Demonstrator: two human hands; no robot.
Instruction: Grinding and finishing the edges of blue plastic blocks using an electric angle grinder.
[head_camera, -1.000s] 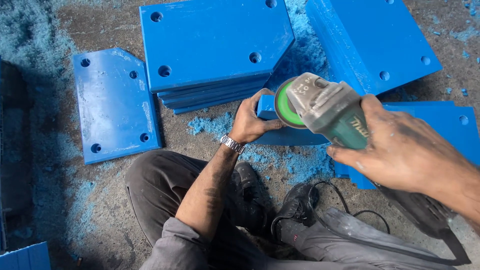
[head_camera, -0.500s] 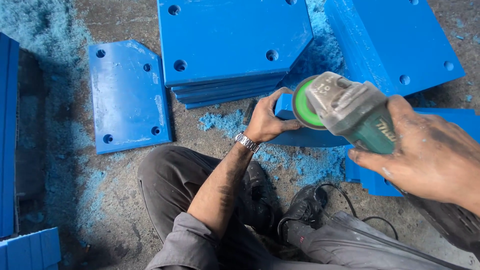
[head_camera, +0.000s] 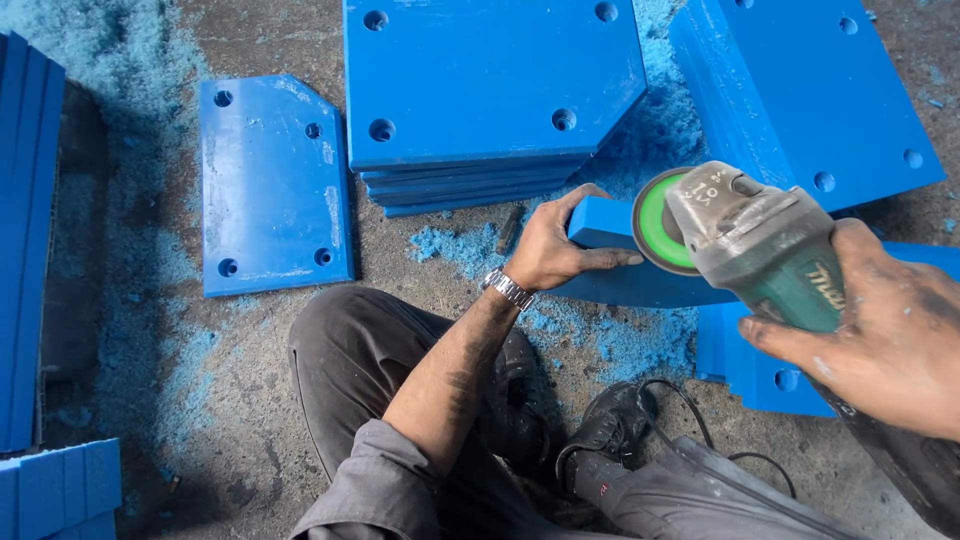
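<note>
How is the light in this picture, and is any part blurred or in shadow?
Head view: soft, even light, no hard glare; the single blue plate is sharp; the right hand and angle grinder, nearest the lens, look large and slightly soft; the stacked plates shade their own lower edges.

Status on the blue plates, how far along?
Done, apparently: blue shavings litter the floor beside a stack of drilled blue plastic plates. In hand: left hand steadies a blue plate's edge; right hand holds the green-disc angle grinder. What's left: can't tell.
</note>
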